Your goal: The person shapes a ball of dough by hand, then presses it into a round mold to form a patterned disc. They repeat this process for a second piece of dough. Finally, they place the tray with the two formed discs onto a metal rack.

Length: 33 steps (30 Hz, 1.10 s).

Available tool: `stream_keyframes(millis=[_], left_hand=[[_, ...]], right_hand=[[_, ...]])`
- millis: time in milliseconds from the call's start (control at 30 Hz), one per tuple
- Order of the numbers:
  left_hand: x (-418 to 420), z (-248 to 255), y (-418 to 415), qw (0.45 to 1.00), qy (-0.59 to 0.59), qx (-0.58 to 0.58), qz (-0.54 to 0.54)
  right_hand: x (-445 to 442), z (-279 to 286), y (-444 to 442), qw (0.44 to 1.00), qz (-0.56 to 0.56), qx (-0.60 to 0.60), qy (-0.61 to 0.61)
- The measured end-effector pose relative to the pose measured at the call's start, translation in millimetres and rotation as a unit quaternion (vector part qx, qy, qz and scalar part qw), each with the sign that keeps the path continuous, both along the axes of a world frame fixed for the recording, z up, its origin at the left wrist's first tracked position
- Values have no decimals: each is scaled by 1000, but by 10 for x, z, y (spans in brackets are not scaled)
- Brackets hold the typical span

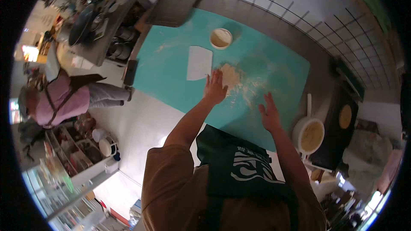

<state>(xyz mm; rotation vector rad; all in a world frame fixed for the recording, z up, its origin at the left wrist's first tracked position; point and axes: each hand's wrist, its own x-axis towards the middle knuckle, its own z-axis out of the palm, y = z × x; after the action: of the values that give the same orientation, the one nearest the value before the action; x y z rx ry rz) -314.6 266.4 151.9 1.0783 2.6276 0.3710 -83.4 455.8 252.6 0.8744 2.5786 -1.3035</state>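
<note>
My left hand (pixel 215 89) is laid flat at the left edge of a pale flattened piece of dough (pixel 230 75), its fingers overlapping that edge. Loose flour is scattered to the dough's right on the teal work mat (pixel 167 70). Over the mat's right part is my right hand (pixel 270 114), holding nothing, thumb and fingers spread. A white dough scraper (pixel 199 62) lies just beyond my left fingertips. Farther back stands a round bowl (pixel 221 39) with white flour in it.
A metal baking tray (pixel 175 4) sits at the mat's far left corner. To the right are a white long-handled pan (pixel 309 136) with a yellowish filling and a black griddle (pixel 334 138) bearing a round flatbread (pixel 345 117). Another person (pixel 64 99) stands at left. Wire grid (pixel 276 1) lines the back.
</note>
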Motion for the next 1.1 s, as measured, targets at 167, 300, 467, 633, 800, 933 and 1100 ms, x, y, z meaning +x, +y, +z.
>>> stream_keyframes(millis=[167, 300, 467, 633, 800, 933, 1100], left_hand=[[-121, -300, 307, 998, 43, 38, -33], [-86, -169, 356, 998, 28, 42, -38], [-166, 601, 278, 881, -343, 320, 62], [324, 828, 486, 924, -139, 340, -110], [288, 865, 816, 805, -405, 433, 18], [372, 1086, 733, 898, -206, 378, -93], [-132, 838, 457, 622, -648, 387, 210]], right_hand=[[-302, -157, -180, 999, 43, 1, -16], [-465, -636, -121, 996, -7, -71, 48], [-1128, -185, -41, 707, -258, -630, 193], [-1720, 239, -261, 677, -318, -630, 208], [-1803, 393, -622, 701, -261, -623, 229], [-1778, 234, -106, 668, -304, -654, 185], [-1552, 1052, -26, 644, -260, -636, 337]])
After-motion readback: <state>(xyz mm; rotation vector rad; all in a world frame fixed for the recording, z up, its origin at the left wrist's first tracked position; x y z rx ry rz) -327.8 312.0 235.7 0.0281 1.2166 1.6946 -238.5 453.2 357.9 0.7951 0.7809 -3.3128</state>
